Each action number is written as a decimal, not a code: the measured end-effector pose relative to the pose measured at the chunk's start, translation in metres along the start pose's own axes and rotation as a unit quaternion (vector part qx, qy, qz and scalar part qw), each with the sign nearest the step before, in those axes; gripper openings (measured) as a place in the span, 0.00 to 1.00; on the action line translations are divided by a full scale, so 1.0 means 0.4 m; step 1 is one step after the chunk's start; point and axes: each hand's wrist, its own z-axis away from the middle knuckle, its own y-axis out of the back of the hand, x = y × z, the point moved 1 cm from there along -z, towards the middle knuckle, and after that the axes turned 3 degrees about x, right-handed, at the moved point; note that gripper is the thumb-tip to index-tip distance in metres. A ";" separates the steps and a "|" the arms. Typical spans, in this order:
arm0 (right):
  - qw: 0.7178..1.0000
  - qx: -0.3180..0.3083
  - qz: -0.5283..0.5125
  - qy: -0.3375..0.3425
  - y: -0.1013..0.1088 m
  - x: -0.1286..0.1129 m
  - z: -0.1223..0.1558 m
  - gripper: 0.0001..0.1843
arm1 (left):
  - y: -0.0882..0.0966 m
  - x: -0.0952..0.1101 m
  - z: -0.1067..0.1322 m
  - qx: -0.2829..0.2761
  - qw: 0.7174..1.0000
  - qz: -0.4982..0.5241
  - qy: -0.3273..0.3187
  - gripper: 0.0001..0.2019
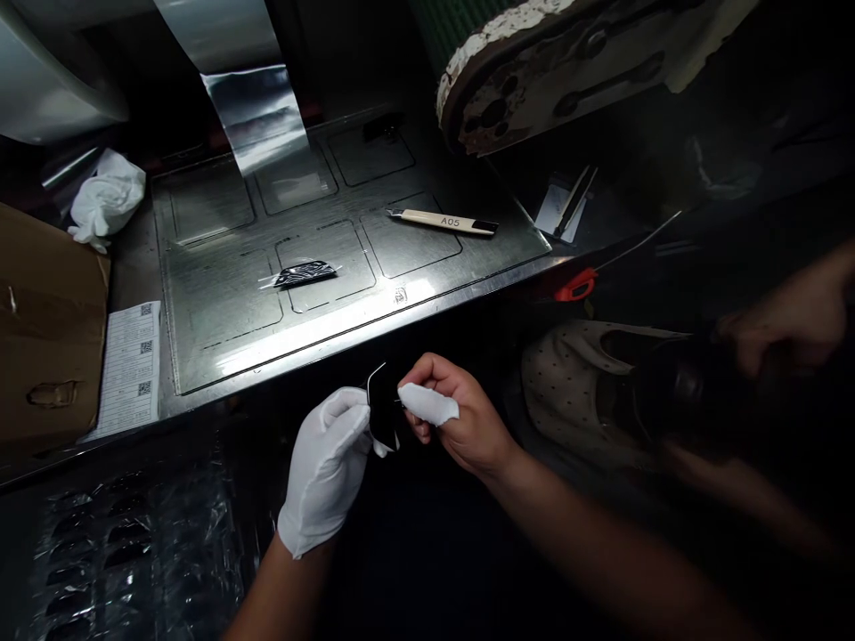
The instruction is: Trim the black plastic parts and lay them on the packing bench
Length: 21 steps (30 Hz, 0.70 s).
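Note:
My left hand (325,472), in a white cotton glove, and my right hand (460,414), with white cloth over its fingertips, pinch a small glossy black piece (384,409) between them. A thin clear film edge curves from its top corner. On the steel worktop (220,303), beyond my hands, lies a black piece in clear film (305,274). A cream utility knife marked A05 (444,222) lies further right.
A co-worker's hand (788,307) and a blurred dark object (681,392) are at the right. Nearby are a cardboard box (46,320), a QR-code label sheet (130,369), a crumpled white cloth (107,198), a clear-film roll strip (254,111) and a bag of black pieces (126,552).

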 end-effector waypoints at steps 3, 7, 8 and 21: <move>1.000 -0.006 -0.003 -0.009 -0.002 0.001 0.003 0.15 | 0.005 0.000 0.000 0.003 1.000 0.009 0.005 0.12; 1.000 -0.009 0.009 -0.017 -0.001 -0.002 0.008 0.15 | 0.008 -0.004 0.002 0.000 0.999 0.037 0.011 0.14; 1.000 -0.010 0.015 -0.017 -0.001 -0.002 0.010 0.15 | 0.008 -0.005 0.002 -0.001 0.999 0.044 0.013 0.14; 0.999 0.006 0.021 0.031 -0.004 -0.010 0.015 0.13 | -0.004 0.030 0.030 0.000 0.991 -0.127 -0.045 0.14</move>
